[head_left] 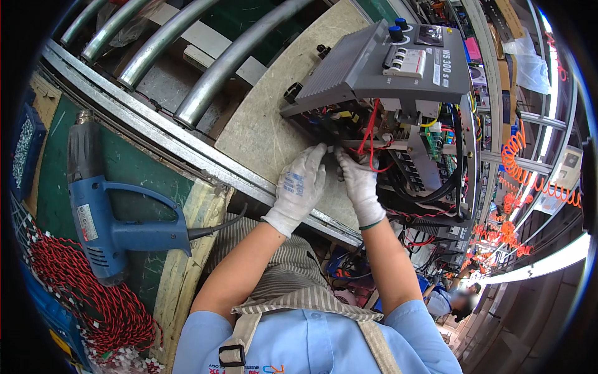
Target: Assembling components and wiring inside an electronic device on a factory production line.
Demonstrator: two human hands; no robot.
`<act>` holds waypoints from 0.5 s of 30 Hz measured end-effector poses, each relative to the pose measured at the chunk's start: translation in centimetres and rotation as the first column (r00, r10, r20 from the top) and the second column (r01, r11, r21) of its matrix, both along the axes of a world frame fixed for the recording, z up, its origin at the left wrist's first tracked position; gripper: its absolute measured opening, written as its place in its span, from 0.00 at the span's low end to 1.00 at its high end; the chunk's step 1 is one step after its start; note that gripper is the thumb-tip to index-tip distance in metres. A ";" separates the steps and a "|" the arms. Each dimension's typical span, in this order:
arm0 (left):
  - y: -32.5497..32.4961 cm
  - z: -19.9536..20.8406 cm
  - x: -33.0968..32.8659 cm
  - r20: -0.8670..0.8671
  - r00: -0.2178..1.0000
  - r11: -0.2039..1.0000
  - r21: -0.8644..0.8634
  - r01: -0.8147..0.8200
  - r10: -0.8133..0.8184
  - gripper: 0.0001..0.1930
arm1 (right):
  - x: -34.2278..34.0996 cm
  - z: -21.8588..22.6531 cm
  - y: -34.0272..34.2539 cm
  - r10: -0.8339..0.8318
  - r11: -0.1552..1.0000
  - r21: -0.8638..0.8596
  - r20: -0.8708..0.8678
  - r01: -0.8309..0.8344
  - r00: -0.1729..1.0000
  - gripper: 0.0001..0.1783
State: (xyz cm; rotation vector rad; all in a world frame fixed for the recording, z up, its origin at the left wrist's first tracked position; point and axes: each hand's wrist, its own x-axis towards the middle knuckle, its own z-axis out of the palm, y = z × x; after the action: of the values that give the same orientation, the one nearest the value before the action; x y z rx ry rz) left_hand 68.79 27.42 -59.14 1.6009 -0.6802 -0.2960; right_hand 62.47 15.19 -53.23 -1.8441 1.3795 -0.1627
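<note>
A grey power-unit housing [336, 78] stands on a worn board with its near side uncovered, so circuit boards and wiring show. Two dark blue knobs and a breaker switch [405, 62] sit on its panel. My left hand [299, 187], in a white knit glove, is at the housing's lower edge with fingers pressed together. My right hand [361, 187], gloved too, meets it there, fingers curled in a pinch. A small pale piece shows between the fingertips; its kind cannot be told. Red wires [374, 131] loop over my right fingers, and black cables [430, 193] run beside them.
On the green bench at left lies a blue heat gun [103, 206]. Below it is a heap of red-and-black twisted wires [93, 293]. Metal conveyor rollers [218, 68] run along the top left. Orange coiled hoses [514, 156] hang at right; another person [442, 299] is farther off.
</note>
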 end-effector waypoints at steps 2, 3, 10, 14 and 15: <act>0.1 -0.6 -0.1 0.043 0.998 0.999 0.017 0.040 -0.041 0.17 | -0.1 -1.9 -0.3 0.036 0.987 -0.158 0.181 -0.007 0.983 0.05; 0.1 -0.9 -0.1 0.087 0.992 0.996 0.039 0.084 -0.087 0.18 | -0.4 -3.0 -0.8 0.096 0.951 -0.307 0.350 0.018 0.932 0.05; 0.5 -1.1 -0.4 0.172 0.981 0.996 0.032 0.088 -0.092 0.17 | -0.4 -6.0 -3.0 0.344 0.676 -0.711 0.072 -0.193 0.936 0.07; 0.7 -1.1 -0.2 0.136 0.984 0.993 0.028 0.115 -0.118 0.16 | 0.3 -6.3 -1.9 0.182 0.920 -0.392 0.483 0.026 0.857 0.08; 0.8 -1.2 -0.1 0.134 0.983 0.992 0.036 0.119 -0.123 0.16 | 0.6 -6.0 -1.6 0.208 0.886 -0.463 0.419 0.010 0.884 0.08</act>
State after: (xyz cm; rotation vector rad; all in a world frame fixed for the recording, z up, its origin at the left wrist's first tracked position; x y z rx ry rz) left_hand 68.65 28.23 -60.39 1.6199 -0.8836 -0.2886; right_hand 63.05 13.61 -59.28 -2.0680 0.9517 -0.8796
